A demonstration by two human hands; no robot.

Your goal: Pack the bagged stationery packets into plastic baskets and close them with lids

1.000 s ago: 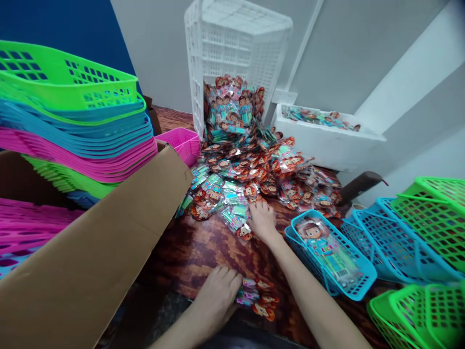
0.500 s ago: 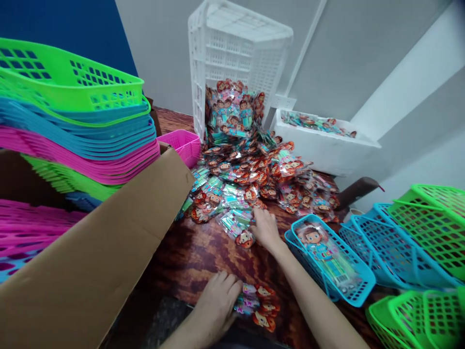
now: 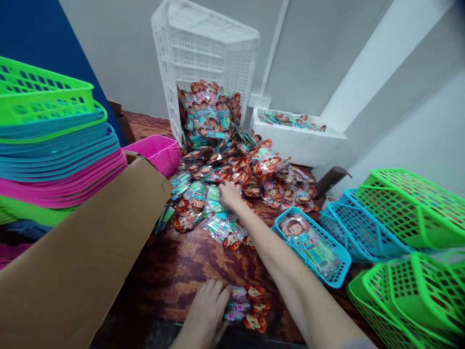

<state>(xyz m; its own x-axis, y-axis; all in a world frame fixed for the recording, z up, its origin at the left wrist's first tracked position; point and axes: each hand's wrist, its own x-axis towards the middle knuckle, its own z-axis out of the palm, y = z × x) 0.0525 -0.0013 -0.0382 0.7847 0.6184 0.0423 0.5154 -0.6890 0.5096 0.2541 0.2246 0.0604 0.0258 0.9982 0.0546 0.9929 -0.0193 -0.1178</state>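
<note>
On my left, a stack of baskets point(image 3: 60, 167) stands beyond the cardboard flap point(image 3: 105, 228), which hides the near left corner of the counter point(image 3: 170, 276). My left hand point(image 3: 205, 310) is by the front edge, its fingers closed over the ends of a fanned bundle of packets point(image 3: 244, 308). If that grip loosens, I think the slick wrappers could slip apart or drop over the edge. Farther back, the pile of packets point(image 3: 221, 165) spills from the white crate point(image 3: 203, 36) toward the middle of the counter. My right hand point(image 3: 231, 196) touches its near side with curled fingers; I can't make out whether they pinch a packet. Tugging one from under others could, I judge, make the heap slump. The packets look flat and glossy: clear film, cartoon heads with red or brown hair, pale green contents in many. Toward the right side, a blue basket point(image 3: 341, 271) holds one face up.
</note>
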